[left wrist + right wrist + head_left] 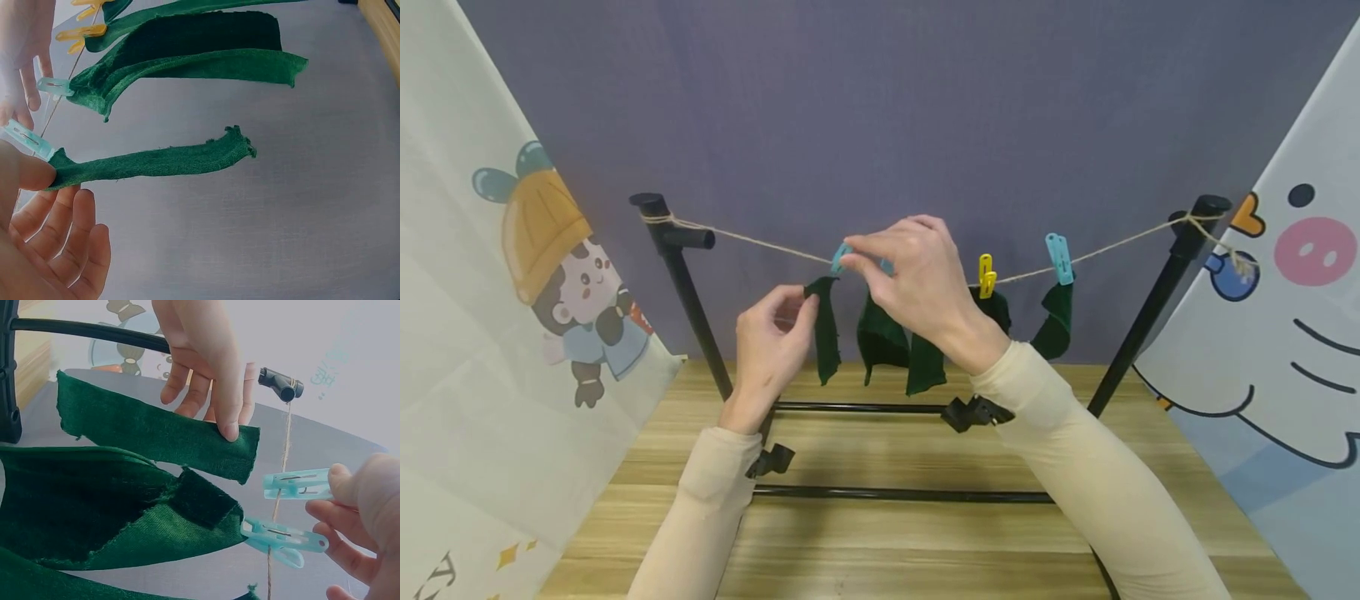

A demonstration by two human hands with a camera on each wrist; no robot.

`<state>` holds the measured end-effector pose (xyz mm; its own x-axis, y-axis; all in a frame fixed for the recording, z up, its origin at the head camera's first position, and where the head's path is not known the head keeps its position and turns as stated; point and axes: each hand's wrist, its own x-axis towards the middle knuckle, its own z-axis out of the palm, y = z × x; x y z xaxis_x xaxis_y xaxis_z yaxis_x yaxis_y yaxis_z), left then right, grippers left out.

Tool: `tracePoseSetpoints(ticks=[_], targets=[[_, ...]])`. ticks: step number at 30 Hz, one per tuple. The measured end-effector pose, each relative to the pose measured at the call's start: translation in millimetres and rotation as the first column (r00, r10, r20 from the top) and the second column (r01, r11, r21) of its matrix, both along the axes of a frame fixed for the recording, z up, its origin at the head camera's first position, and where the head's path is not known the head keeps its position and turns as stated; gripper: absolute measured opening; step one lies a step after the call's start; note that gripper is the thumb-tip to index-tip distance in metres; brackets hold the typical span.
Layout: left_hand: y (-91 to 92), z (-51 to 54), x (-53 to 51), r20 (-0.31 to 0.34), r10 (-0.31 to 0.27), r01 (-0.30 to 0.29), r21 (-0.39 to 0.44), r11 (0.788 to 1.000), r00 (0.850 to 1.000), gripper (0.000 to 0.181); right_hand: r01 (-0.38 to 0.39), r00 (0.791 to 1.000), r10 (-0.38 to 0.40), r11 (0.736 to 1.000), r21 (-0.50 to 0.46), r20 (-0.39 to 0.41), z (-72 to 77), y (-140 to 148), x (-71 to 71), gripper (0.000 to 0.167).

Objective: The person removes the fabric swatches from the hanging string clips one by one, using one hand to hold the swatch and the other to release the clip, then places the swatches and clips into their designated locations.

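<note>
My left hand (771,346) pinches the upper edge of a narrow dark green cloth strip (156,159) between thumb and forefinger, its other fingers loosely bent. Between thumb and forefinger, my right hand (921,271) holds a light blue clothespin (297,483) at the twine line (287,440). In the right wrist view a small gap shows between that clothespin and the strip (162,428). Close beside it, a second light blue clothespin (284,539) clips a wider green cloth (156,531) to the line. In the head view my right hand partly hides this second pin.
Farther right, yellow clothespins (987,279) and another light blue clothespin (1059,258) hold more green cloth (1055,325). The twine runs between two black posts (688,308) (1138,333) of a frame whose lower bars (902,495) cross the wooden tabletop (880,542). Printed panels flank both sides.
</note>
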<state>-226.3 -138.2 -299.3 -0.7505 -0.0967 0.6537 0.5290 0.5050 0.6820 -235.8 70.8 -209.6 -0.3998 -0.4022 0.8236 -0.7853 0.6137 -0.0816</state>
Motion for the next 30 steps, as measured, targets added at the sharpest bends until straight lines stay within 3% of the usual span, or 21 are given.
tracePoseSetpoints(ticks=[30], targets=[[-8.6, -14.5, -2.3, 0.024, 0.010, -0.011, 0.004, 1.000, 1.000, 0.019, -0.038, 0.998, 0.033, 0.994, -0.103, -0.049, -6.0, 2, -1.1, 0.016]])
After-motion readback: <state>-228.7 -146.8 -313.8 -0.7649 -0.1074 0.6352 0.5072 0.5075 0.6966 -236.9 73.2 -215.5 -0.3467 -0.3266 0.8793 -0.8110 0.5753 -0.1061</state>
